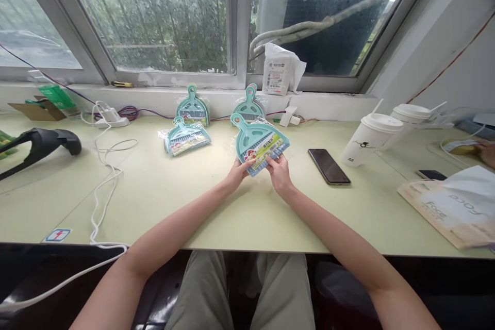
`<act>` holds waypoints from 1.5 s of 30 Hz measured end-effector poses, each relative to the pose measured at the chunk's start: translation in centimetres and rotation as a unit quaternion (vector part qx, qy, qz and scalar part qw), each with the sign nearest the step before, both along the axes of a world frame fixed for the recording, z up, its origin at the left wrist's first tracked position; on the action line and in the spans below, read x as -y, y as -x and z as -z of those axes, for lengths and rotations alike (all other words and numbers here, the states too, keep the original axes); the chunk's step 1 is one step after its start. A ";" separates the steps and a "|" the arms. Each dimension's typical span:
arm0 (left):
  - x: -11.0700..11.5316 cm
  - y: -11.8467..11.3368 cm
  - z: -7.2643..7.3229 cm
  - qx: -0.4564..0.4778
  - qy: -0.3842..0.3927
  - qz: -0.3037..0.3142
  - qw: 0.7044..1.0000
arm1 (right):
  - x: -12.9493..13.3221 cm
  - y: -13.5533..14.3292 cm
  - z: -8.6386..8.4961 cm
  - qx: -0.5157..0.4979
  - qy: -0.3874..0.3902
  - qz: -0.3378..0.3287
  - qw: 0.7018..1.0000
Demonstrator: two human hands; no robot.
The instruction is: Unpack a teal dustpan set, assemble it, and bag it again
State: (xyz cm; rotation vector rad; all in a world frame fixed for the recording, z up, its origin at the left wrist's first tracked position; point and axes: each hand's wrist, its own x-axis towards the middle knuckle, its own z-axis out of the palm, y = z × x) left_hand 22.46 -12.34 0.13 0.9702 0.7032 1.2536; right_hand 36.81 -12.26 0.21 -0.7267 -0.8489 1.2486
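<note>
Between both hands I hold a teal dustpan and brush set (258, 139) in clear wrapping, tilted, its handle pointing up and to the left. My left hand (237, 174) grips its lower left edge, the thumb on the front. Along the lower right edge, my right hand (279, 172) is closed on it with the thumb over the label. Another wrapped dustpan set (188, 137) lies on the table to the left. Behind it a dustpan set (192, 108) leans on the sill wall. One more upright dustpan set (249, 103) is partly hidden behind the held one.
A phone (329, 167) and white paper cups (367, 136) are on the right, with a paper bag (452, 209) nearer the edge. White cables (101, 191) run down the left side near a black curved object (46, 144). A tissue pack (277, 69) stands on the sill.
</note>
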 end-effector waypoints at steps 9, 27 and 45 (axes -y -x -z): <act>-0.2 -0.2 0.6 -0.024 0.023 0.047 0.998 | -0.9 -0.5 0.6 -0.006 0.008 -0.023 1.000; -4.3 5.1 0.4 -0.003 0.097 0.002 0.995 | -3.7 -7.8 -0.2 0.622 -0.302 0.110 0.714; -3.6 5.9 0.0 -0.194 0.045 0.215 0.956 | -4.3 -7.4 0.9 0.563 -0.255 0.179 0.766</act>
